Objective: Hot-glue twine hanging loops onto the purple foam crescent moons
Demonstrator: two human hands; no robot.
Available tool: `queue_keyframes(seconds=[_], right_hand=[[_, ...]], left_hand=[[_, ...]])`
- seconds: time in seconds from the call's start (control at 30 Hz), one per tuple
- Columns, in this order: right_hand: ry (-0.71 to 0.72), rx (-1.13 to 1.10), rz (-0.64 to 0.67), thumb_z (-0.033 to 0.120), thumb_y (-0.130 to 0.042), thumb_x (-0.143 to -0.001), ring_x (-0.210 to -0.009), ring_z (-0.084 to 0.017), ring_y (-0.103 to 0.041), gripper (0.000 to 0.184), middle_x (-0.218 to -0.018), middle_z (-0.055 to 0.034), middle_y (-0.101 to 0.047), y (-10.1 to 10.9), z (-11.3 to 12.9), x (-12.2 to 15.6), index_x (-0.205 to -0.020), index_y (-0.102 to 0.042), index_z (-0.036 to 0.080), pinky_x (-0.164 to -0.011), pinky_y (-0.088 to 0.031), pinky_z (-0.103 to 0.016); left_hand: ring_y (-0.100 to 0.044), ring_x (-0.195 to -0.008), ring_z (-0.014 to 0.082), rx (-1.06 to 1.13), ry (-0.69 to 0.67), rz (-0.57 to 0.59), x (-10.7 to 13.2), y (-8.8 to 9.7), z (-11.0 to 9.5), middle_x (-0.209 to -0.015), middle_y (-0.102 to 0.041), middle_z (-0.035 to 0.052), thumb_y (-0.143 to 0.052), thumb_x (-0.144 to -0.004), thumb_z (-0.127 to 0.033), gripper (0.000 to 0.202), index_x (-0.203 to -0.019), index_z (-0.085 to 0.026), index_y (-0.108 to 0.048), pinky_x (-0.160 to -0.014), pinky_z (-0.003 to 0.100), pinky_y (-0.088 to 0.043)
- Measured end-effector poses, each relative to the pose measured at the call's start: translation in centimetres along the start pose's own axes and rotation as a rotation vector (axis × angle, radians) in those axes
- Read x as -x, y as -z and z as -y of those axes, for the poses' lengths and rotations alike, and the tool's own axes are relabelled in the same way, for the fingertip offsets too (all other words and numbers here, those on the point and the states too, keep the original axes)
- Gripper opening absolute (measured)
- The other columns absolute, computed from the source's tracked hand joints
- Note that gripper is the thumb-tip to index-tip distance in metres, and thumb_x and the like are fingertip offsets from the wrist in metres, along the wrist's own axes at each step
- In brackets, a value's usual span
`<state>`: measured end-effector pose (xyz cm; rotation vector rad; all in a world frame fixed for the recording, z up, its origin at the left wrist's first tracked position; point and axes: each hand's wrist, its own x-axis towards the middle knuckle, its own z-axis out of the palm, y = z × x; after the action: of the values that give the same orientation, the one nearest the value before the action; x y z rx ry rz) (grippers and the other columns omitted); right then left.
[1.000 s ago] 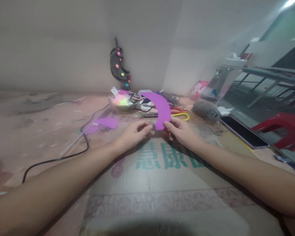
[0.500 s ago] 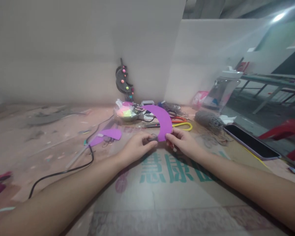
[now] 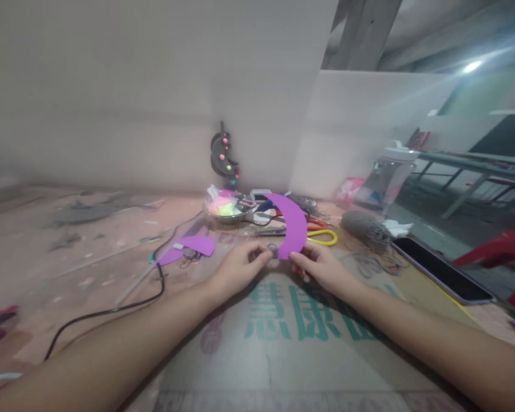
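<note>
A purple crescent-shaped cutout point(image 3: 295, 226), probably of paper or foam sheet, stands upright between my hands, curving up and to the left. My right hand point(image 3: 320, 264) pinches its lower end between thumb and fingers. At that same end, my left hand point(image 3: 242, 264) is closed in a pinch on a small loop of grey yarn point(image 3: 273, 250), beside the cutout's edge. Behind the crescent lie scissors with yellow handles point(image 3: 324, 237) and another pair with orange handles point(image 3: 316, 224). A grey yarn ball point(image 3: 366, 227) with loose strands rests to the right of my right hand.
A clear bowl point(image 3: 227, 217) holds colourful bits; behind it a dark crescent ornament point(image 3: 221, 155) with coloured balls leans on the wall. Purple offcuts point(image 3: 201, 245) and a black cable point(image 3: 107, 311) are at left. A phone point(image 3: 444, 270) and clear jar point(image 3: 386, 177) stand right.
The view has tilted up slightly, so everything sits lower in the picture. My left fingers have drawn a little away from the crescent's end; the right hand keeps its hold.
</note>
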<state>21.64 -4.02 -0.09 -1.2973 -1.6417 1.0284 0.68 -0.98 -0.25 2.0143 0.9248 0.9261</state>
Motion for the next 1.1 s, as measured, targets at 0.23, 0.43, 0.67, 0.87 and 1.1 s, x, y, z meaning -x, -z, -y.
queue_keyframes(seconds=[0.23,0.43,0.67,0.87,1.1], right_hand=[[-0.001,0.027,-0.005,0.052,-0.056,-0.082,-0.050,-0.009,-0.047,0.036,-0.063,0.0019,-0.055,0.0,0.1,-0.1,-0.080,-0.053,0.016,-0.045,-0.036,-0.022],[0.027,0.014,0.025,0.052,-0.057,-0.083,-0.052,-0.009,-0.046,0.037,-0.062,0.0028,-0.053,-0.3,0.6,0.4,-0.079,-0.054,0.015,-0.049,-0.038,-0.023],[-0.002,-0.061,0.097,0.049,-0.058,-0.084,-0.054,-0.010,-0.049,0.034,-0.063,0.0025,-0.055,-1.0,0.8,0.9,-0.084,-0.056,0.016,-0.051,-0.038,-0.023],[0.008,-0.053,0.116,0.046,-0.059,-0.082,-0.054,-0.009,-0.047,0.030,-0.063,0.0025,-0.055,-1.2,1.0,0.8,-0.081,-0.057,0.016,-0.051,-0.038,-0.023],[0.011,-0.003,0.102,0.046,-0.059,-0.082,-0.053,-0.010,-0.047,0.030,-0.061,0.0024,-0.054,-1.3,1.4,0.9,-0.077,-0.056,0.017,-0.050,-0.038,-0.023]], left_hand=[[-0.058,-0.083,0.0173,-0.084,-0.083,-0.111,0.2,0.1,0.0,-0.087,-0.064,0.0031,-0.055,-0.089,-0.036,0.020,-0.089,-0.017,-0.061,-0.075,0.029,-0.043],[-0.052,-0.096,0.0199,-0.428,-0.393,-0.269,1.0,0.3,-0.8,-0.094,-0.059,0.0043,-0.062,-0.087,-0.034,0.014,-0.092,-0.022,-0.067,-0.087,0.035,-0.038],[-0.050,-0.098,0.0205,-0.555,-0.512,-0.264,1.5,0.1,-1.0,-0.098,-0.059,0.0052,-0.059,-0.088,-0.038,0.021,-0.101,-0.025,-0.070,-0.088,0.036,-0.036],[-0.049,-0.099,0.0203,-0.591,-0.557,-0.245,1.6,0.0,-1.1,-0.097,-0.061,0.0049,-0.058,-0.089,-0.037,0.021,-0.100,-0.026,-0.071,-0.091,0.037,-0.034],[-0.048,-0.096,0.0205,-0.603,-0.569,-0.241,1.6,-0.2,-1.1,-0.093,-0.061,0.0047,-0.057,-0.090,-0.035,0.019,-0.093,-0.023,-0.071,-0.090,0.037,-0.034]])
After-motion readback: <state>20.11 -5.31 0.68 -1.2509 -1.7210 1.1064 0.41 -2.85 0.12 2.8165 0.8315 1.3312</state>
